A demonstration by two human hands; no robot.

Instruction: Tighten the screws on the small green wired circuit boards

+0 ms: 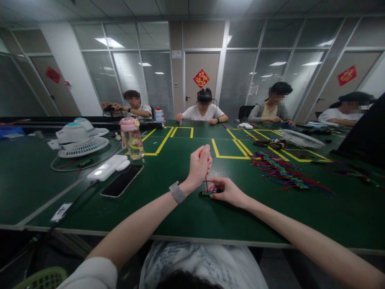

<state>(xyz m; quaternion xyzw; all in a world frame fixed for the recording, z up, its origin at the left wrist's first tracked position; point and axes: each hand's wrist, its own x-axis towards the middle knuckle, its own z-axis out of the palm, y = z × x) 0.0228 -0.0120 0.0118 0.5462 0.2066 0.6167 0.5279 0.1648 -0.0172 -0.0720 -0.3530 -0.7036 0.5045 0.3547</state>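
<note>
My left hand (199,166) is closed around the orange handle of a screwdriver (206,184), held upright with its thin shaft pointing down. The tip meets a small green circuit board (205,194) lying on the green table (168,212). From the right, my right hand (227,192) pinches the board's right end with thumb and fingers, steadying it near the shaft. Dark and bluish wires show beneath those fingers; the part of the board under the fingertips is hidden.
To the right lies a row of wired circuit boards (279,168). On the left are a phone (122,181), a white power bank (106,167), a pink-lidded bottle (132,138) and white fan parts (81,140). Several people sit across the table, including one person (204,108) opposite.
</note>
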